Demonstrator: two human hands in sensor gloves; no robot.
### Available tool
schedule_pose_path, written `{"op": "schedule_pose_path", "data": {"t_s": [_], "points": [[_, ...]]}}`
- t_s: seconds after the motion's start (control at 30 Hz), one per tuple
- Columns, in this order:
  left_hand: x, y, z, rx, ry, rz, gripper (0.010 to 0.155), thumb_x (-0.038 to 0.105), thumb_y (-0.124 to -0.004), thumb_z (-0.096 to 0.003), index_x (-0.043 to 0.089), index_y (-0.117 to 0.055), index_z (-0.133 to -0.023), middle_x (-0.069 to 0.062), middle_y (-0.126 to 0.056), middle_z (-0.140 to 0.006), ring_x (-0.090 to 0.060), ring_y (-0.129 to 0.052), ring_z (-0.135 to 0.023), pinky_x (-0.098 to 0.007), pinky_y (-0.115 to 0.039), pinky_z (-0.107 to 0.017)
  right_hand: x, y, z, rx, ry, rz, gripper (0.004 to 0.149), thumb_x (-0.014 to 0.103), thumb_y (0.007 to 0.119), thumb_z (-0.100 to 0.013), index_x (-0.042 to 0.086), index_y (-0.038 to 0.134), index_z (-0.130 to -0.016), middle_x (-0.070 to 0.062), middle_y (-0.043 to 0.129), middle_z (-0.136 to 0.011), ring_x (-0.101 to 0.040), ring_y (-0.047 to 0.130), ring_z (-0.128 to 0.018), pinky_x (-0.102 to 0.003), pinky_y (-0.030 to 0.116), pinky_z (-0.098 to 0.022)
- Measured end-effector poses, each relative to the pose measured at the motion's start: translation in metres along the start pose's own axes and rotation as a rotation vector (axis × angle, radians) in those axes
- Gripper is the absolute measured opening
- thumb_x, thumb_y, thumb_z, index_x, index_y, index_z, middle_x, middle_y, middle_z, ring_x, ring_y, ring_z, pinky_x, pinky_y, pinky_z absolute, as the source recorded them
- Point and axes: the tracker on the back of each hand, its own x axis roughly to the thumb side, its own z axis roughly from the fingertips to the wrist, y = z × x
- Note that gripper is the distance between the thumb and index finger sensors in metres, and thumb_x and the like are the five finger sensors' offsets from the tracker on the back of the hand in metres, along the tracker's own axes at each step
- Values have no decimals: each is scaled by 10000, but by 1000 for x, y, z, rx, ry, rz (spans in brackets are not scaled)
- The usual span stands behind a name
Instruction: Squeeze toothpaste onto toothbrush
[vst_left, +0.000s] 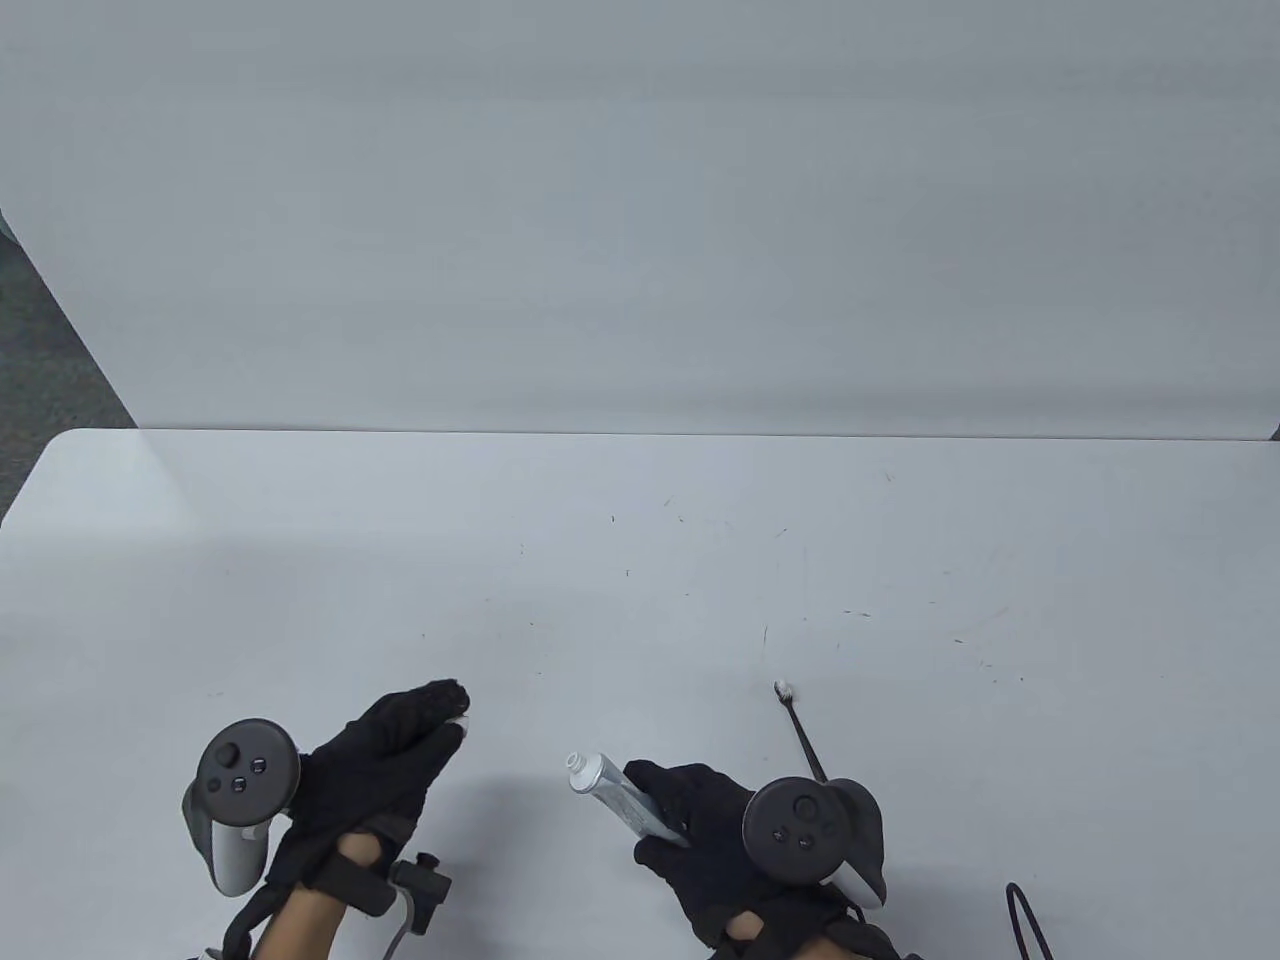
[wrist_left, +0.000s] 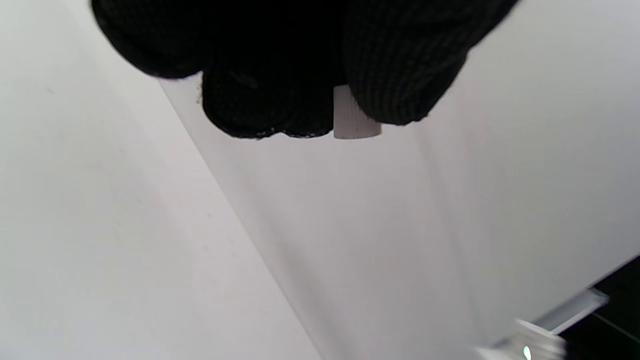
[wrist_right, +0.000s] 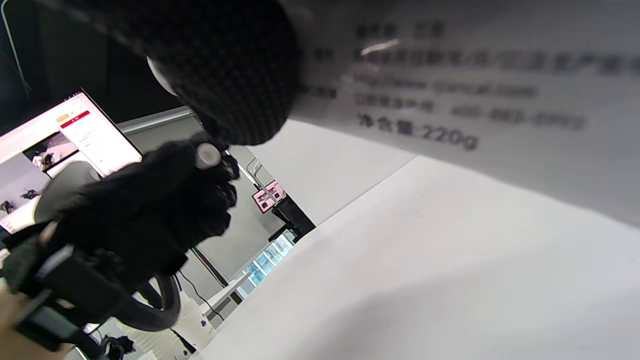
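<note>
Now, from the table view, your right hand (vst_left: 715, 830) grips the toothpaste tube (vst_left: 620, 795) near the bench's (vst_left: 640, 560) front edge, its open nozzle pointing away toward the left. Your left hand (vst_left: 385, 765) pinches the small white cap (vst_left: 460, 722) at its fingertips. The toothbrush (vst_left: 800, 728) lies on the bench just beside your right hand, untouched. Squeeze now and paste lands on the bench, since no bristles sit under the nozzle.

From the left wrist view, the cap (wrist_left: 354, 116) peeks out between 2 fingertips (wrist_left: 400, 75); that shallow pinch could let it drop and roll off.

From the right wrist view, the tube (wrist_right: 470, 90) fills the top, wrapped by your fingers (wrist_right: 225, 70). Your left hand is occupied, so you need to set the cap down first, or the brush has no steady holder.
</note>
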Motion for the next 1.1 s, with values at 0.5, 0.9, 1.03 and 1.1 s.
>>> {"op": "schedule_pose_path", "data": {"t_s": [0.5, 0.9, 1.03, 1.1], "points": [[27, -42, 17, -71, -86, -61, 479, 333, -917, -419, 199, -877, -878, -144, -945, -806, -337, -973, -611, -550, -809, -456, 8, 6, 2, 16, -34, 117, 563, 285, 891, -388, 199, 741, -924, -166, 808, -840, -499, 873, -653, -652, 789, -422], [34, -49, 19, -107, -120, -222, 472, 331, -925, -414, 192, -892, -864, -148, -954, -792, -342, -977, -598, -557, -807, -453, 16, 11, 4, 6, -63, 250, 559, 286, 896, -383, 201, 753, -916, -165, 817, -831, -497, 880, -642, -648, 794, -415], [35, -50, 19, -91, -112, -257, 471, 345, -932, -407, 167, -908, -843, -159, -977, -746, -342, -986, -559, -565, -812, -438, 21, 11, 5, -20, -89, 342, 558, 287, 898, -380, 202, 757, -913, -163, 821, -827, -495, 885, -637, -646, 798, -413], [35, -51, 19, -92, -104, -275, 466, 354, -932, -406, 157, -922, -828, -159, -993, -721, -339, -995, -538, -566, -818, -427, 24, 12, 6, -26, -106, 379, 556, 288, 899, -379, 206, 760, -911, -160, 822, -827, -492, 886, -639, -644, 799, -413]]}}
